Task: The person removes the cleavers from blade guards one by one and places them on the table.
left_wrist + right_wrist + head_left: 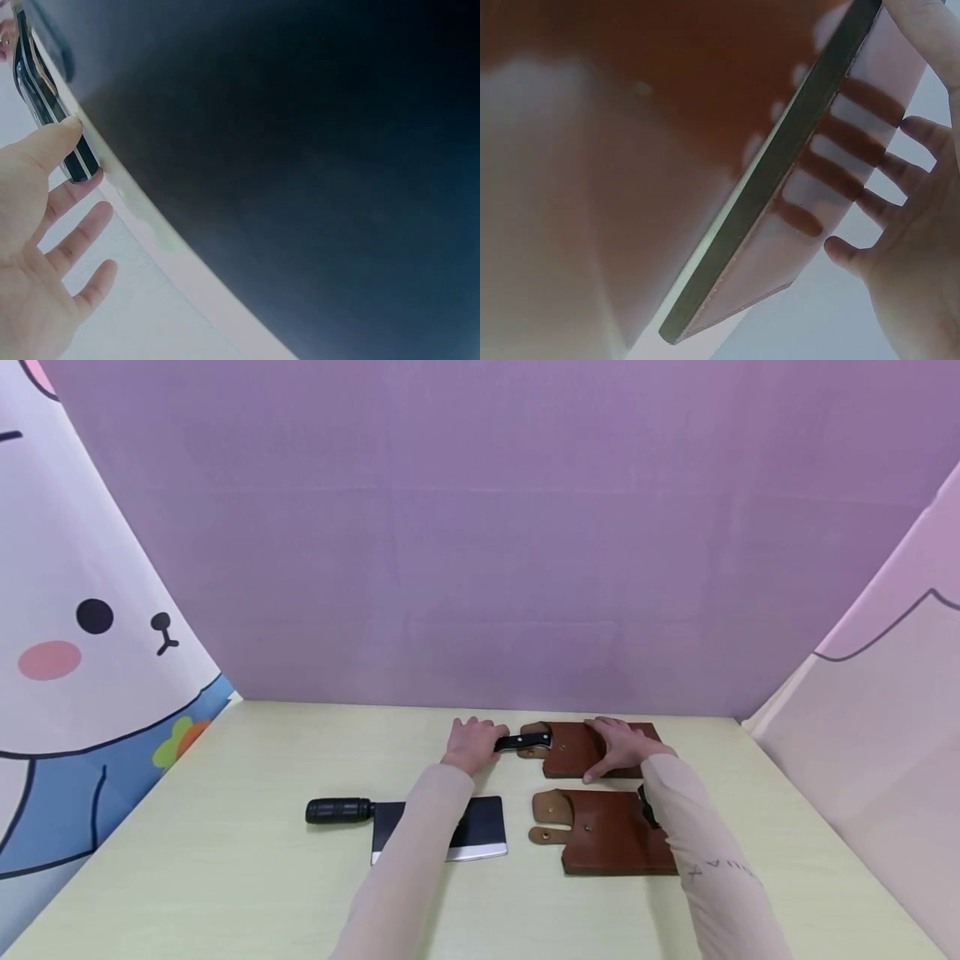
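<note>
At the back of the table, my left hand [471,745] pinches the end of a knife's black riveted handle [522,742]. In the left wrist view the thumb and index finger hold this handle [81,161], with the other fingers spread apart. The handle lies at the mouth of a brown leather sheath [566,758]; the blade is hidden. My right hand [626,747] spreads across that sheath, its thumb by the near edge and its fingers towards the far edge. In the right wrist view the fingertips touch the sheath's surface [810,247].
A second brown leather sheath [615,847] lies in front, its snap strap [550,835] unfastened, partly under my right forearm. To the left, a cleaver [480,827] with a ribbed black handle lies beneath my left forearm. A purple cloth wall [480,568] borders the table's [247,877] back.
</note>
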A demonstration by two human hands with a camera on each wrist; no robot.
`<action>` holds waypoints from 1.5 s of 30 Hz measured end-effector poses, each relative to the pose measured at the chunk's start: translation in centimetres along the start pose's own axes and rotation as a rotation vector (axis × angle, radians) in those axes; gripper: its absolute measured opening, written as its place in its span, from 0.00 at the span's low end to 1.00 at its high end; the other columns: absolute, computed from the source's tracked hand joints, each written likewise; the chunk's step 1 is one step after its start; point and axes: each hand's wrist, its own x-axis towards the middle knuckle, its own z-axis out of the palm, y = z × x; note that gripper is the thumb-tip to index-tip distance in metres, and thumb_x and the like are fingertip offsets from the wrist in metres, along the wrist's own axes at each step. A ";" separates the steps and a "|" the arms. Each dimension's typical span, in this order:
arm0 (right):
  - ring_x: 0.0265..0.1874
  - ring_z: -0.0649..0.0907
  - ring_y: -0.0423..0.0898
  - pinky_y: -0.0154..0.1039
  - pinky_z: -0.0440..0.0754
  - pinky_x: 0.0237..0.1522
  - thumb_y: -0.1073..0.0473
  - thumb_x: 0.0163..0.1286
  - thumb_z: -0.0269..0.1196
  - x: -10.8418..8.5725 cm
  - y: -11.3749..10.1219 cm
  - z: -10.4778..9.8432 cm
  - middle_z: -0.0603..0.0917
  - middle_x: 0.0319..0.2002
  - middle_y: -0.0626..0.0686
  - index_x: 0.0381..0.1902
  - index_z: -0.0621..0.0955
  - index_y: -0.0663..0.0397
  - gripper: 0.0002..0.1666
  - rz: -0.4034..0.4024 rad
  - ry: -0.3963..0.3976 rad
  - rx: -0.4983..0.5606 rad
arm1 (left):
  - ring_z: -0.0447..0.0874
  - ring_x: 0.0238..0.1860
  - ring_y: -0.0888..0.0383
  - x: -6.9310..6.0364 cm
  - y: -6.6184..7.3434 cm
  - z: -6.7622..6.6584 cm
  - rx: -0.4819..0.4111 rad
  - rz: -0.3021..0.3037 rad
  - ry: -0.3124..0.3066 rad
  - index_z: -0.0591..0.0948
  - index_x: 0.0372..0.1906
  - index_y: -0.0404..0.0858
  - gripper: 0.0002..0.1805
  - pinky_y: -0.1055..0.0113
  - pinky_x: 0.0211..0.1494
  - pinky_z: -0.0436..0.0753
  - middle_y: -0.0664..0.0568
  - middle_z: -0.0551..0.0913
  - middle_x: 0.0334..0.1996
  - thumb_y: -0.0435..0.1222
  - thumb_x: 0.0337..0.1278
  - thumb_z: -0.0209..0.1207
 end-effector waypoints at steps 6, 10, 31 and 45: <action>0.67 0.54 0.66 0.69 0.51 0.59 0.35 0.38 0.72 0.3 0.1 0.1 0.55 0.68 0.65 0.70 0.52 0.56 0.68 -0.001 -0.030 0.003 | 0.76 0.50 0.51 0.1 -0.1 0.2 0.010 0.000 0.009 0.74 0.56 0.58 0.23 0.50 0.55 0.70 0.57 0.80 0.50 0.46 0.53 0.60; 0.67 0.53 0.66 0.69 0.50 0.60 0.35 0.39 0.72 0.5 -0.1 0.2 0.54 0.69 0.65 0.70 0.52 0.55 0.68 -0.002 -0.042 0.008 | 0.76 0.50 0.51 0.1 -0.1 0.2 0.007 -0.002 0.007 0.74 0.56 0.58 0.22 0.50 0.56 0.70 0.57 0.80 0.50 0.46 0.53 0.60; 0.62 0.60 0.66 0.70 0.58 0.55 0.38 0.39 0.73 0.2 -0.5 0.3 0.59 0.65 0.65 0.68 0.59 0.40 0.59 -0.062 0.011 0.014 | 0.77 0.47 0.50 0.0 -0.3 0.2 -0.060 0.019 0.005 0.75 0.55 0.53 0.21 0.52 0.52 0.73 0.55 0.81 0.48 0.41 0.54 0.60; 0.61 0.62 0.66 0.70 0.53 0.58 0.35 0.36 0.73 -0.1 -0.7 0.5 0.63 0.62 0.66 0.68 0.61 0.46 0.61 -0.130 0.085 -0.023 | 0.77 0.49 0.51 -0.4 -0.3 -0.5 -0.039 0.029 -0.015 0.75 0.55 0.51 0.21 0.53 0.52 0.72 0.54 0.79 0.50 0.43 0.55 0.60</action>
